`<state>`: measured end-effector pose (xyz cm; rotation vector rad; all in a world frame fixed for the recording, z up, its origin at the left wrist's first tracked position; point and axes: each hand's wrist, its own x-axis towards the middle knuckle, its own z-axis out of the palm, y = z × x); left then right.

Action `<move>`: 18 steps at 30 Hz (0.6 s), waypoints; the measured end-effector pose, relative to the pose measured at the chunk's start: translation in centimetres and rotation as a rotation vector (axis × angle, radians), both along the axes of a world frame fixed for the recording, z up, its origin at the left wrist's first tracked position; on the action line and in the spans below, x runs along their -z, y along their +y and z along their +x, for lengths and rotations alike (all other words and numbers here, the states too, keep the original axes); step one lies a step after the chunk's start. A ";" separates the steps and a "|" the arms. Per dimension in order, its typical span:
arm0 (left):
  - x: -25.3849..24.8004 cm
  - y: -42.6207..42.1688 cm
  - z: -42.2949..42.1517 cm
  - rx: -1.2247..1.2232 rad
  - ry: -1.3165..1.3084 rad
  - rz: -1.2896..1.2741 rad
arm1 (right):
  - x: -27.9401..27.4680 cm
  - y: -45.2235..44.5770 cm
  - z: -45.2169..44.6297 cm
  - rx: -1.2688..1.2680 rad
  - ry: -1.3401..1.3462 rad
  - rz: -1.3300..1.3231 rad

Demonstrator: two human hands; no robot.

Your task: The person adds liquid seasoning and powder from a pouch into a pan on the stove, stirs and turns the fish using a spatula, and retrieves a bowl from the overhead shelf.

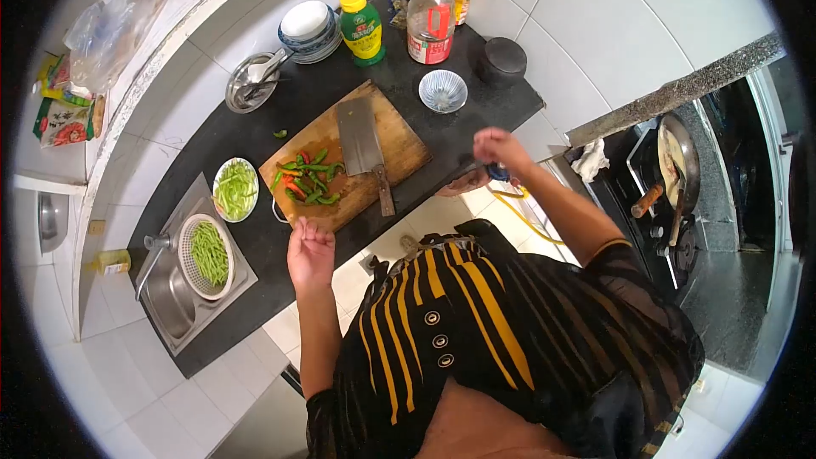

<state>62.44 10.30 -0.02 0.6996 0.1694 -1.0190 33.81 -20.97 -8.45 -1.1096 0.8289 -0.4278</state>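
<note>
My left hand [311, 252] is beside the near left corner of the wooden cutting board [404, 132], its fingers curled in and nothing visible in them. On the board lie a cleaver [361, 138] with a wooden handle and a pile of cut green and red chili peppers [308, 178]. My right hand [500, 147] hovers near the counter's front edge, right of the board, closed loosely with no object showing in it. A plate of sliced green vegetable [235, 190] sits left of the board. The blue and white bowl [443, 91] stands beyond my right hand.
A white colander [188, 270] of green beans rests over the steel sink [174, 297]. Stacked bowls [304, 21], a green bottle [364, 34], a large jug [430, 21] and a black pot [501, 62] line the back. A pan [687, 153] is on the stove at right.
</note>
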 end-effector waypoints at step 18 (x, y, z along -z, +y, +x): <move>0.6 -2.8 0.1 -0.157 -0.004 -0.060 | -2.7 -20.3 21.1 0.215 0.251 -0.653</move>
